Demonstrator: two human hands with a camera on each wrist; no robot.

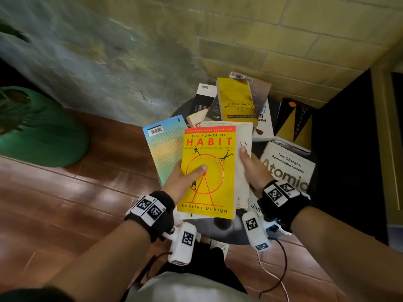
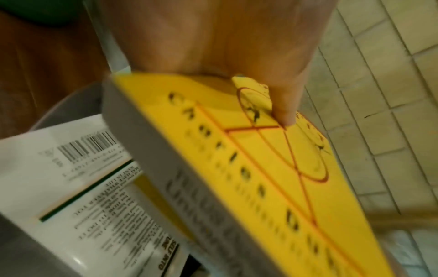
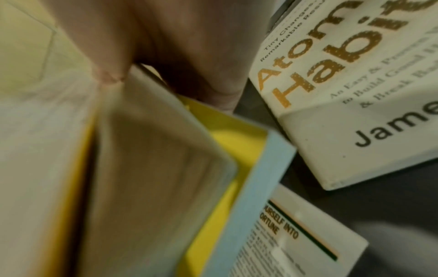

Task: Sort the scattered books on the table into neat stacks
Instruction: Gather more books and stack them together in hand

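The left hand (image 1: pixel 185 177) is pinching the yellow book (image 1: pixel 209 171) at the lower centre of the head view, thumb lying across the front cover and fingers hidden beneath, gripping the left long edge. The right hand (image 1: pixel 250 168) is holding a cream book (image 1: pixel 243 162) just to the right, thumb on its cover and fingers curled under the edge; in the right wrist view this volume is sitting among other edges, so both hands are probably gathering several books as one bundle. A pale blue book (image 1: pixel 163 149) is showing behind the yellow one at centre left; whether the left hand is also carrying it I cannot tell.

The rest are lying scattered on the dark round bench (image 1: pixel 231 232) toward the upper right: a white book (image 1: pixel 287 168) at right, a second yellow book (image 1: pixel 236 101) above centre, a black and yellow book (image 1: pixel 294 120) at far right, and others overlapping.

These paperbacks are looking light and fairly stiff when closed, but their glossy covers are likely to be slippery against each other. Gripping along the spine or squeezing both long edges together seems safest; holding a cover alone is risking the pages fanning open or one book sliding out.
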